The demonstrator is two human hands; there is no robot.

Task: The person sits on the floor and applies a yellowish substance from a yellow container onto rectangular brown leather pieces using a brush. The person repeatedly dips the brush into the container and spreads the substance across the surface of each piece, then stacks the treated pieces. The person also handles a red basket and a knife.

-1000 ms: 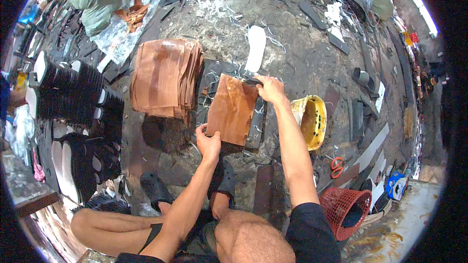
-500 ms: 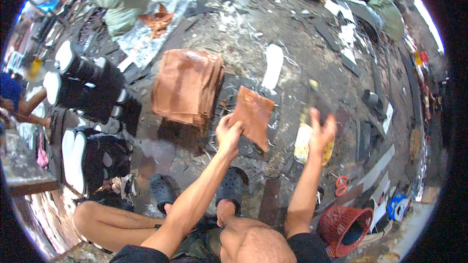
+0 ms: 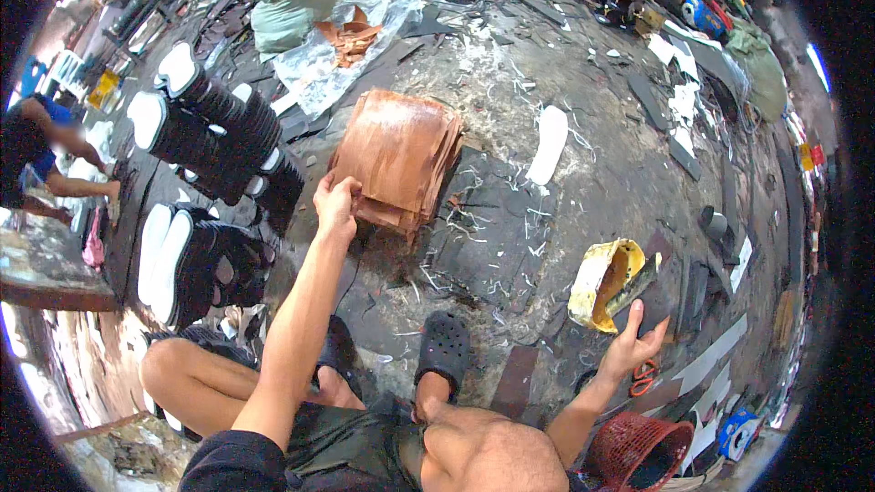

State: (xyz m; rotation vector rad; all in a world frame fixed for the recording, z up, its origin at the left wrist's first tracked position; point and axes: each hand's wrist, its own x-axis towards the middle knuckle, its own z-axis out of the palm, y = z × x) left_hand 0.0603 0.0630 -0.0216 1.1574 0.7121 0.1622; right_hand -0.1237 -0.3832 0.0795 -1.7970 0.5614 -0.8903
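A stack of brown, leather-like sheets (image 3: 401,150) lies on the ground in front of me, its upper face glossy. At its near left corner, my left hand (image 3: 337,205) has thumb and fingers closed on the edge of a top sheet. Over to the right, my right hand (image 3: 631,344) is open, thumb and fingers apart. Just beyond it, a flat dark tool with a pale end (image 3: 638,281) leans across the rim of a yellow-and-white tub (image 3: 588,287), whose inside is coated brownish yellow. Whether the thumb touches the tool is hard to tell.
Stacked black soles with white tops (image 3: 196,118) stand on the left. A white sole-shaped piece (image 3: 549,146) lies beyond the dark mat (image 3: 483,219). Near my right arm are orange-handled scissors (image 3: 643,377) and a red basket (image 3: 638,451). A person (image 3: 55,155) is at far left.
The brown sheet that my left hand held over the mat is now at the stack on the left. My right hand has moved nearer to me, and the tool now rests on the tub.
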